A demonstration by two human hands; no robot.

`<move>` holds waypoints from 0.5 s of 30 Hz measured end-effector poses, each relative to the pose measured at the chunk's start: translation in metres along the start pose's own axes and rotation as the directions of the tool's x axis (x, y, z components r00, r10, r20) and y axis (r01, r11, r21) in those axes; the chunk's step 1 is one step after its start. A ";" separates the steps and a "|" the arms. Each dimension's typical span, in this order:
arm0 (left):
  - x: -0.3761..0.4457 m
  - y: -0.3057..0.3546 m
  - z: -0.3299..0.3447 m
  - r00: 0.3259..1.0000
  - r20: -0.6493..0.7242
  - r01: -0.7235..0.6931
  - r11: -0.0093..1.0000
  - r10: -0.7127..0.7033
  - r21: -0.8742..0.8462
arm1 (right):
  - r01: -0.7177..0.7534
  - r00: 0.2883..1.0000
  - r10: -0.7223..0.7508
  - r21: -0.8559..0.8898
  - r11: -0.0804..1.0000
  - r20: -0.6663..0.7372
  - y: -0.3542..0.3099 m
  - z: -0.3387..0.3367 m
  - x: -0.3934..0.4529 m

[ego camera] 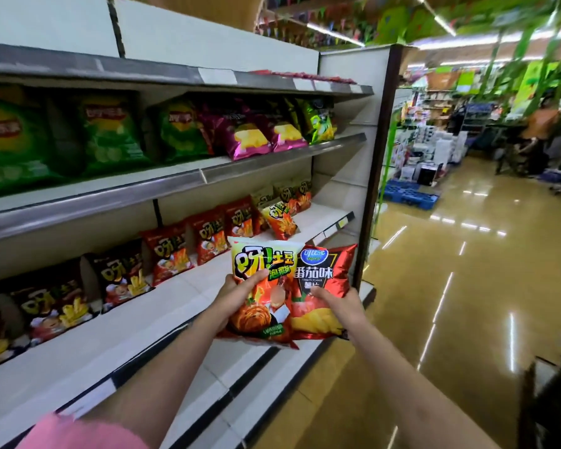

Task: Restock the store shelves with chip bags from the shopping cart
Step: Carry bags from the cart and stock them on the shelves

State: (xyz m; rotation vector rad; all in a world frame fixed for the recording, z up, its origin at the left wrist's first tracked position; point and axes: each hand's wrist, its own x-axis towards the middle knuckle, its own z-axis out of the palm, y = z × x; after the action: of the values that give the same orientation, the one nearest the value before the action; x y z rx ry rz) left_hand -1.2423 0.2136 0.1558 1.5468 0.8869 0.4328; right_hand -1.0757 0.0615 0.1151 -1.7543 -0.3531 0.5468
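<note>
A pink sleeve [78, 431] sits at seven o'clock, closest to the lens, and the bare left forearm runs from it up toward the middle of the view. The left hand [237, 294] ends that arm; its grip pinches a yellow-topped orange foil chip bag [262, 288], thumb across the front, fingers behind. Touching that bag on its three o'clock side, partly tucked behind it, is a shiny red foil chip bag with a blue oval logo [323, 286]. The right hand [337, 306] holds this one near its lower edge, its grip curled over the front. Both bags hang in the air just in front of the white lower shelf [117, 338], at about five o'clock from its row of black and red chip bags [172, 251].

At ten o'clock, the grey-edged middle shelf [143, 186] carries green chip bags [110, 131] and magenta chip bags [250, 134]. At three o'clock a glossy tan floor [450, 270] stretches down the aisle. At five o'clock a dark blurred object [551, 400] cuts the frame corner; I cannot tell what it is.
</note>
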 end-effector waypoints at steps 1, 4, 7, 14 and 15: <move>0.006 0.002 0.006 1.000 0.006 0.001 1.000 -0.001 -0.004 | 0.008 1.000 -0.008 -0.008 1.000 0.000 0.003 -0.003 0.012; 0.029 0.005 0.019 1.000 -0.002 -0.006 0.999 0.006 -0.042 | 0.039 0.999 -0.039 -0.036 0.999 -0.007 -0.009 -0.006 0.037; 0.063 0.014 0.022 0.999 -0.013 -0.030 0.998 0.030 -0.058 | 0.069 0.997 -0.071 -0.069 0.995 -0.030 -0.031 -0.002 0.061; 0.156 0.048 0.026 0.997 -0.031 -0.080 0.993 0.077 -0.090 | 0.132 0.991 -0.130 -0.066 0.989 0.035 -0.066 0.015 0.168; 0.171 0.052 0.025 0.997 -0.045 -0.071 0.995 0.068 -0.071 | 0.144 0.989 -0.141 -0.073 0.987 0.046 -0.075 0.018 0.181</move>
State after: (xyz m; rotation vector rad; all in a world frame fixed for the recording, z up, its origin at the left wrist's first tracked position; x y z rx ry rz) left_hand -1.1004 0.3253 0.1641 1.5103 0.8427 0.5440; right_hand -0.9287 0.1873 0.1522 -1.7764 -0.5304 0.4722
